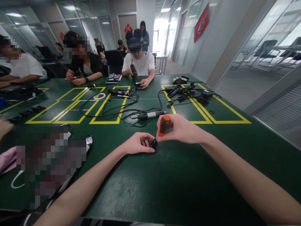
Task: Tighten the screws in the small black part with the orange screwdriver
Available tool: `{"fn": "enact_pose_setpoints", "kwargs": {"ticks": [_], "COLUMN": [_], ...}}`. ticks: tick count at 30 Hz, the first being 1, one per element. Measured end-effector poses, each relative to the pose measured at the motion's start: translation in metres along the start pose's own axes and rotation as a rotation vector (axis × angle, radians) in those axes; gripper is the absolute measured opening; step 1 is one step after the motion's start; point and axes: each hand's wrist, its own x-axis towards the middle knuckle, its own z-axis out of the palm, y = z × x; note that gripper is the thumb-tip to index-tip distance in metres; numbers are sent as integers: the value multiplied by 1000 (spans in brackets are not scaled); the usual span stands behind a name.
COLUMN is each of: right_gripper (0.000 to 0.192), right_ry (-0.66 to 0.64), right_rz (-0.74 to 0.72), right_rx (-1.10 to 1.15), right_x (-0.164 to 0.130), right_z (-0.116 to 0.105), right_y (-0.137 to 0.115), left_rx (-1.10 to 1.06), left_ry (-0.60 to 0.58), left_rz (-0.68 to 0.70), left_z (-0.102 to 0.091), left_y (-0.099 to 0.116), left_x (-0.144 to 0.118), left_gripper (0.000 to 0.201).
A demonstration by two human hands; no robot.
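two hands, left hand (138,143) pinching one small black part (154,144), right hand (181,128) gripping one orange-handled screwdriver (165,124)

Ceiling panels (70,7) light my view evenly; daylight blows out the corridor (162,31); the table (164,188) far edge bows, faces pixelated.

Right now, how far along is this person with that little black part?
Done: the small black part sits on the green table, pinned by the left hand. In hand: the right hand holds an orange-handled screwdriver upright on it. Left: cannot tell whether the screw is tight.
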Motion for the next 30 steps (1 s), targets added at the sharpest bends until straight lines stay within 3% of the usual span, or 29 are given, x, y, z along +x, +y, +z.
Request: {"fn": "enact_pose_setpoints", "kwargs": {"ticks": [4,8,14,23,30], "right_gripper": [25,18,25,48,50], "right_ry": [-11,-34,-84,-16,-47], "right_rz": [-6,-53,-101,-43,-40], "right_rx": [-3,-42,-3,193,258], "right_x": [1,3,7,11,7], "right_z": [-2,-5,-7,-5,-7], "right_y": [5,10,17,25,23], "left_rx": [-2,-77,-122,-122,-42], "left_ry": [-15,-6,61,211,217], "left_rz": [1,90,177,331,513], "left_z": [-3,-7,-8,-8,-8], "left_y": [-1,-3,-3,22,56], "left_x": [0,1,5,7,9], "left_gripper": [59,68,79,60,44]}}
